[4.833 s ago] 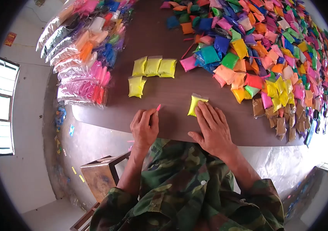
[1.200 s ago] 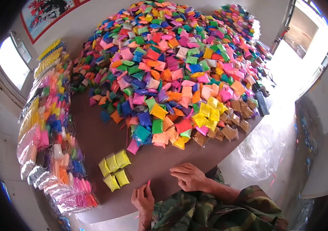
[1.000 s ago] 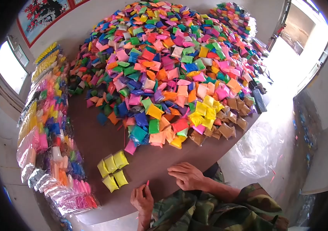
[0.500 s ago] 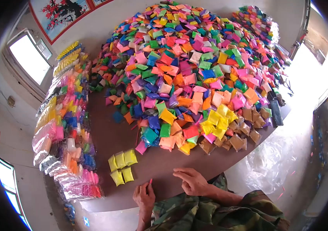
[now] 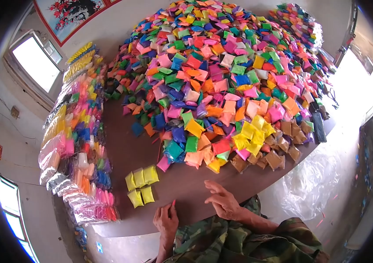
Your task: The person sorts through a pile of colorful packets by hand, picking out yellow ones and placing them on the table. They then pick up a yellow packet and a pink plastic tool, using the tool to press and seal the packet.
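From the head view we're seeing the left hand (image 5: 166,220) pinching a small pink stick (image 5: 173,203) at the table's (image 5: 120,153) near edge, while the right hand (image 5: 222,200) is hovering with fingers spread (empty) near five yellow packets (image 5: 141,185).

The far bench (image 5: 182,186) is hidden under packets (image 5: 221,74); the pink stick (image 5: 173,203) is too small to identify.
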A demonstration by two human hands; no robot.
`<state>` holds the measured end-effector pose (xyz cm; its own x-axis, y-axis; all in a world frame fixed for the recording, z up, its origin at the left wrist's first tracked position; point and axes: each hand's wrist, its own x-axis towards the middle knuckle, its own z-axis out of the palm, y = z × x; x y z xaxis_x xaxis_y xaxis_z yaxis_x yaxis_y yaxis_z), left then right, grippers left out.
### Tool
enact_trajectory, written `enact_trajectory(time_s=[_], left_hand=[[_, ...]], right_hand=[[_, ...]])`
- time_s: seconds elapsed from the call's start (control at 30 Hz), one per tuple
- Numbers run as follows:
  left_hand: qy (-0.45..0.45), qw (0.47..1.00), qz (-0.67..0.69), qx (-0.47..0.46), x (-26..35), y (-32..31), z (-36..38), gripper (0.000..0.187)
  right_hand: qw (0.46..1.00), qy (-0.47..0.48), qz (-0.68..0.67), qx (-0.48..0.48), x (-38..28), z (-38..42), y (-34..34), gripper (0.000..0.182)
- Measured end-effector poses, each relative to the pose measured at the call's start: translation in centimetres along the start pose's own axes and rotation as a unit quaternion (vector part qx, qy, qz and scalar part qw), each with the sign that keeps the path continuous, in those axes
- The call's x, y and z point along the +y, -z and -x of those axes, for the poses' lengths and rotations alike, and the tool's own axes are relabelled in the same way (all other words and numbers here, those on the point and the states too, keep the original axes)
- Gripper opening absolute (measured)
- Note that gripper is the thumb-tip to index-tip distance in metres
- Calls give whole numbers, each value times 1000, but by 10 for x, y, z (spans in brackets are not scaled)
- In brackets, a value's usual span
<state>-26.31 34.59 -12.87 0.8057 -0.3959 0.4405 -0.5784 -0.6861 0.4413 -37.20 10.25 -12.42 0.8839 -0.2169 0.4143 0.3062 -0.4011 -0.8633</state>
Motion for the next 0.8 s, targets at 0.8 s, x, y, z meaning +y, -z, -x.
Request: enact_trajectory(time_s=[0.8], left_hand=[[4, 1000, 11, 0, -4, -7, 1, 6]], right_hand=[[942, -160, -287, 67, 16, 3, 9, 36]])
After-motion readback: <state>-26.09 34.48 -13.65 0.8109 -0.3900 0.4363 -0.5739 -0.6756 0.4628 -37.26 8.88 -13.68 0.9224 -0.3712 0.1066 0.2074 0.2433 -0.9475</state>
